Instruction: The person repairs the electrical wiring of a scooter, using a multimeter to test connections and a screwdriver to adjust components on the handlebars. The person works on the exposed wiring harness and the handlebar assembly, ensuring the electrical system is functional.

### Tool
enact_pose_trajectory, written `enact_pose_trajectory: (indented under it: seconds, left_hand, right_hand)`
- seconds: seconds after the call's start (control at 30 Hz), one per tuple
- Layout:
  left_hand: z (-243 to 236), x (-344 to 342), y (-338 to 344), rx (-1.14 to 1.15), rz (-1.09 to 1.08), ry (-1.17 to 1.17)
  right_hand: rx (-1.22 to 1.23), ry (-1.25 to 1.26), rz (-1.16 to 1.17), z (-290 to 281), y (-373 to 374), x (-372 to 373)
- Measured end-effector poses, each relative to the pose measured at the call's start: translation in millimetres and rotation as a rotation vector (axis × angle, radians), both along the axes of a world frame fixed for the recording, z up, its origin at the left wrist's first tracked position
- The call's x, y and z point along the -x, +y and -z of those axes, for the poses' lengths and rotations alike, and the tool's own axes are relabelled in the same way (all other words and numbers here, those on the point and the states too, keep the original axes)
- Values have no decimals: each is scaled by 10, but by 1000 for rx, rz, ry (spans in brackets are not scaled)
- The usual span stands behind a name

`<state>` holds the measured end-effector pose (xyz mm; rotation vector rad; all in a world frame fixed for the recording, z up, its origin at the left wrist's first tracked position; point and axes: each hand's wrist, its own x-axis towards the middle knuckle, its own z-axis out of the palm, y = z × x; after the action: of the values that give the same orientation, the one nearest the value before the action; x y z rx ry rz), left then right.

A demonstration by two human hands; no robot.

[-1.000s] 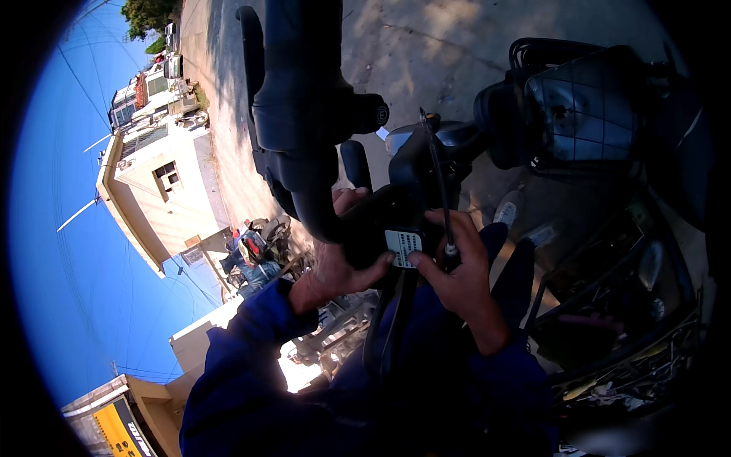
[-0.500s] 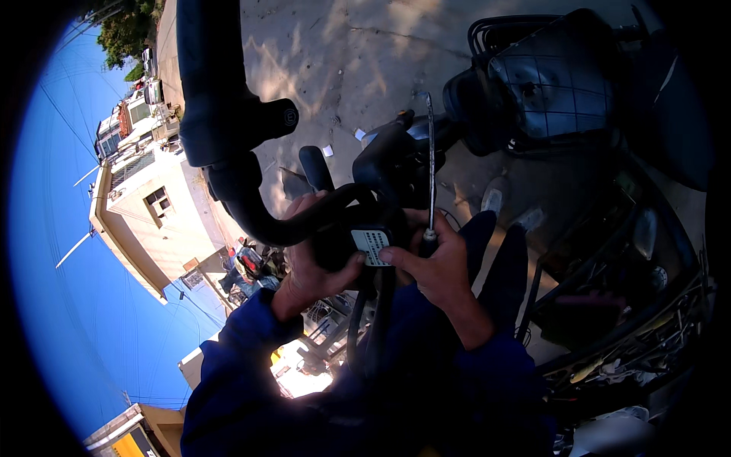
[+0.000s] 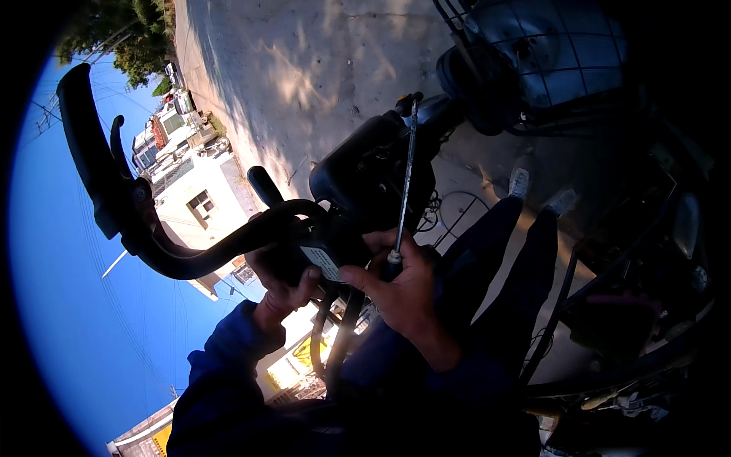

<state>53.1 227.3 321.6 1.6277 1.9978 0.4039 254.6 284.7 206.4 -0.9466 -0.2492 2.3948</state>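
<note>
A small black box with a white printed label (image 3: 320, 263) sits among black bars and cables at chest height. My left hand (image 3: 280, 293) is closed around its left side, thumb beside the label and fingers mostly hidden behind. From the other side, my right hand (image 3: 403, 297) presses its thumb near the label's right end. That same hand also keeps a screwdriver (image 3: 408, 175) in its grip, the long metal shaft pointing up and away. Just beyond the box runs a curved black handlebar (image 3: 228, 249) with a grip and lever at upper left.
A large round lamp behind a wire guard (image 3: 560, 53) stands at the upper right. My shoes (image 3: 520, 183) rest on concrete ground (image 3: 320, 61). At the lower right a dark-rimmed basket or frame (image 3: 609, 381) holds jumbled items. Pale buildings (image 3: 199, 202) lie at the left.
The view has tilted, so the handlebar now shows its full grip and lever at left. Both hands and the box appear further left and lower, the box tipped more. The screwdriver stays in my right hand.
</note>
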Motion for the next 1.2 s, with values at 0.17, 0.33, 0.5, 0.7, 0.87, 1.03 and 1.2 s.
enact_pose_trajectory:
  seconds: [0.17, 0.33, 0.5, 0.7, 0.87, 1.03, 1.2]
  left_hand:
    - [-45, -56, 24, 23, 4, 58]
    - [-37, -143, 87, -9, -34, 99]
    - [-52, -215, 71, 53, -66, 146]
    - [-57, -243, 40, 73, -122, 80]
    - [18, -264, 92, 28, -126, -11]
    - [41, -251, 170, -31, -77, -84]
    - [-16, -188, 188, -83, 17, 264]
  right_hand:
    - [-16, -9, 65, -22, -80, 24]
    - [-14, 32, 57, 34, -100, 54]
    - [-230, 44, -116, 213, 182, 6]
    - [-352, 45, -222, 264, 369, 10]
    - [-468, -13, -200, 212, 472, -8]
    - [-477, -54, -341, 81, 658, -39]
    - [-488, -259, -318, -44, 496, -7]
